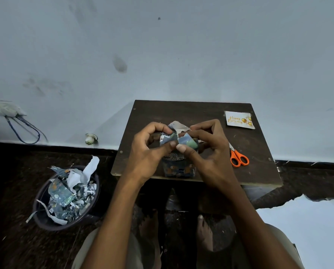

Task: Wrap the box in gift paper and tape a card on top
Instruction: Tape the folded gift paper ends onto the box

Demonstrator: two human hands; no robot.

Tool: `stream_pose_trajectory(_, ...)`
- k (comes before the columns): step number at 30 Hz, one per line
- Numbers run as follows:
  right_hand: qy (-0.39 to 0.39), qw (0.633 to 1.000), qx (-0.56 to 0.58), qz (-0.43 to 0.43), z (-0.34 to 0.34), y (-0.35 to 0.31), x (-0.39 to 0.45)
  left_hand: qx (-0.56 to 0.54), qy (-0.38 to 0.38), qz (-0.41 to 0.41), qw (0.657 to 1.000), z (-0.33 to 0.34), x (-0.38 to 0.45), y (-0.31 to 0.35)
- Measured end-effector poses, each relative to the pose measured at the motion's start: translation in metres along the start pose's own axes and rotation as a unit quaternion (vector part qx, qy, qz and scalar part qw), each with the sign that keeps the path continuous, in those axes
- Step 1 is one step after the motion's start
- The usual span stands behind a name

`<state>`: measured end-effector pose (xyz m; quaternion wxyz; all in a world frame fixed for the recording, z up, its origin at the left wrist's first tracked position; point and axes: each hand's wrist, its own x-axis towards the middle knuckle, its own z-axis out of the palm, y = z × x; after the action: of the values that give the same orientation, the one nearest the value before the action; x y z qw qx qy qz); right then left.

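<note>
Left thumb tip (173, 144): presses a fold of gift paper (188, 142) against the curled fingers above; pinch closed on the paper.
Right thumb tip (181, 148): touches the left thumb tip, clamps the neighbouring flap; remaining fingers curled over the top.
Left hand (148, 150): arched over the left side of the box.
Right hand (210, 150): arched over the right side, mirroring the left.
Box (178, 167): upright at the near edge of the table, patterned paper round its sides, top flaps loose and raised between the hands.
Table (181, 113): small, dark wood, set against the wall.
Card (239, 119): "Happy Birthday", flat at the far right corner, well apart from the box.
Scissors (239, 157): orange handles, just right of the right hand.
Bin (44, 218): on the floor left of the table, full of paper scraps.
</note>
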<state>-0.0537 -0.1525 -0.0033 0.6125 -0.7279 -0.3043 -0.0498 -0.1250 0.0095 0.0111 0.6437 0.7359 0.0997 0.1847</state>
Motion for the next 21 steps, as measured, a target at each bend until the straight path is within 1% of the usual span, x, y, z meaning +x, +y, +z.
stream_pose_trajectory(2, -0.003, 1.000, 0.027, 0.006, -0.002, 0.000, 0.002, 0.014, 0.001, -0.003, 1.000, 0.000, 0.000, -0.001)
stream_pose_trajectory(5, 0.012, 1.000, 0.016, 0.005, 0.000, 0.000, 0.004, 0.024, 0.007, 0.004, 1.000, 0.002, 0.000, 0.000)
stream_pose_trajectory(9, 0.059, 0.998, 0.007, 0.011, 0.005, 0.002, 0.004, -0.001, 0.003, -0.003, 1.000, 0.003, -0.001, -0.001)
stream_pose_trajectory(11, 0.071, 0.997, 0.016, 0.025, 0.007, 0.003, 0.003, -0.001, 0.012, -0.010, 1.000, 0.004, 0.000, -0.002)
stream_pose_trajectory(14, 0.070, 0.996, 0.039, 0.036, 0.007, 0.003, 0.003, 0.018, 0.044, -0.018, 0.999, 0.006, 0.001, -0.005)
stream_pose_trajectory(16, 0.049, 0.998, 0.043, 0.026, 0.004, 0.002, 0.002, 0.028, 0.060, -0.020, 0.998, 0.009, 0.002, -0.006)
stream_pose_trajectory(18, 0.024, 0.999, 0.021, 0.006, 0.001, 0.002, 0.001, 0.030, 0.076, -0.025, 0.996, 0.012, 0.002, -0.006)
stream_pose_trajectory(21, 0.033, 0.999, 0.006, 0.003, 0.003, 0.004, 0.002, 0.026, 0.069, -0.016, 0.997, 0.012, 0.001, -0.006)
